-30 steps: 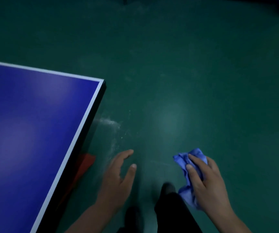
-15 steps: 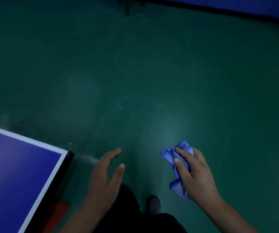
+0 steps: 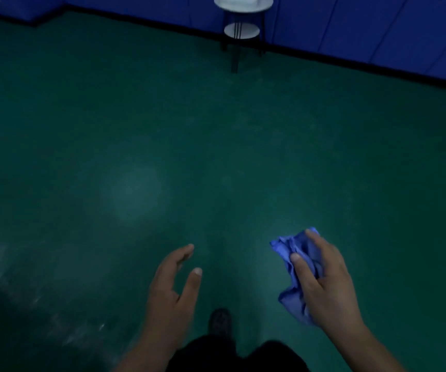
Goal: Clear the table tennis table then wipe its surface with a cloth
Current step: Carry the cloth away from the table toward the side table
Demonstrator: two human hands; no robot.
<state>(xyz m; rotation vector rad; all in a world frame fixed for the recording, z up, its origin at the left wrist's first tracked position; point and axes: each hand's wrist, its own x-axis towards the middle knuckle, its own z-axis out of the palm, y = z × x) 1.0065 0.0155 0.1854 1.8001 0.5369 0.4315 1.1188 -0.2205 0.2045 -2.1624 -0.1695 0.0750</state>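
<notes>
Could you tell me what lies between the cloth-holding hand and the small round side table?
Only bare green floor, in the head view, separates the right hand from the white two-tier round table.

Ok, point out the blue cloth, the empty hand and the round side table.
blue cloth (image 3: 287,247): head view, on its crumpled upper folds.
left hand (image 3: 169,284): head view, on the back of the open hand.
round side table (image 3: 243,1): head view, on its white top.

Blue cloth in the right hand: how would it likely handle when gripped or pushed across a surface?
The blue cloth looks soft and floppy: it is bunched into creases, and its lower end droops below the right hand. It is probably light, since a loose grip seems enough to hold it. It would likely crumple rather than slide flat when pushed.
</notes>
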